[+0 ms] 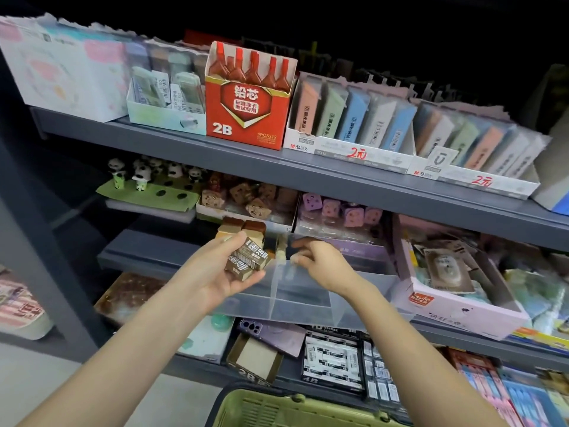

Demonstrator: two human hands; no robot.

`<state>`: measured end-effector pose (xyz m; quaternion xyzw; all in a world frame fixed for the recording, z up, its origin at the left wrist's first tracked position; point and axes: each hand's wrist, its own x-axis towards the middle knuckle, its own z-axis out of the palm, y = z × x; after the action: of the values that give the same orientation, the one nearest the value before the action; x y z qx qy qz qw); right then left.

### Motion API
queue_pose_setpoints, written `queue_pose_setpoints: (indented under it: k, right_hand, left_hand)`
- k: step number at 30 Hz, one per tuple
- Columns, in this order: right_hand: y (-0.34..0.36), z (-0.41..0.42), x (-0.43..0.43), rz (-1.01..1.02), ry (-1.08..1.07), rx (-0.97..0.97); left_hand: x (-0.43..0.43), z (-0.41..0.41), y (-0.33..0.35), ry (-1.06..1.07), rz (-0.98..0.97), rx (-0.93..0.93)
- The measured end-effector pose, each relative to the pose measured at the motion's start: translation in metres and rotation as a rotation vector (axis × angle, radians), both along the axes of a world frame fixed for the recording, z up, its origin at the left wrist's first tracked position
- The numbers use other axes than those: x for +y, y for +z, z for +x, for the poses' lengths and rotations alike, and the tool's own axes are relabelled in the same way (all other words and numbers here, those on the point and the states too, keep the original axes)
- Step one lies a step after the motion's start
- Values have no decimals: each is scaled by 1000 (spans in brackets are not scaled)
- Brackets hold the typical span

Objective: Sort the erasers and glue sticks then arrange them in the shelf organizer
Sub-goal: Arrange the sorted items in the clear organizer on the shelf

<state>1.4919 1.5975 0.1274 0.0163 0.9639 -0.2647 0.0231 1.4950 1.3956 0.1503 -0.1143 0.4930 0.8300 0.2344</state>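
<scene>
A green basket (277, 408) sits at the bottom edge, closest of all, and both bare forearms reach up over it. Just beyond, on the lowest shelf, an open 2B carton (255, 359) lies tilted beside a black box of 4B erasers (332, 362). Higher up, the left hand (215, 272) is cupped palm-up, its fingers and thumb wrapped round a small stack of brown 2B erasers (248, 257), held at the left edge of the clear organizer (308, 306). That organizer rests on the middle shelf and has an upright divider down its middle. The right hand (321, 263) hangs over its rear part with bent fingers; whether it pinches anything I cannot tell. Just behind the left hand stand brown and cream blocks (243, 226), stacked. Further back, panda figures (141, 175) stand to the left. On the top shelf a red 2B lead box (249, 115) stands upright, with a tray of pastel packs (351, 121) to its right.
</scene>
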Motion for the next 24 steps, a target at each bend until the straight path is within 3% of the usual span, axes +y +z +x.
queue_pose_setpoints:
  k: [4, 14, 18, 24]
  right_hand:
    - [-5, 1, 0, -62, 8, -49]
    - [3, 11, -1, 54, 20, 37]
    - [18, 37, -19, -301, -58, 260]
    - [23, 54, -40, -619, -110, 51]
  left_hand:
    - [-2, -5, -3, -15, -29, 27]
    - [1, 0, -4, -56, -28, 97]
    - [6, 4, -4, -99, -27, 176]
    - [15, 7, -7, -134, -137, 342]
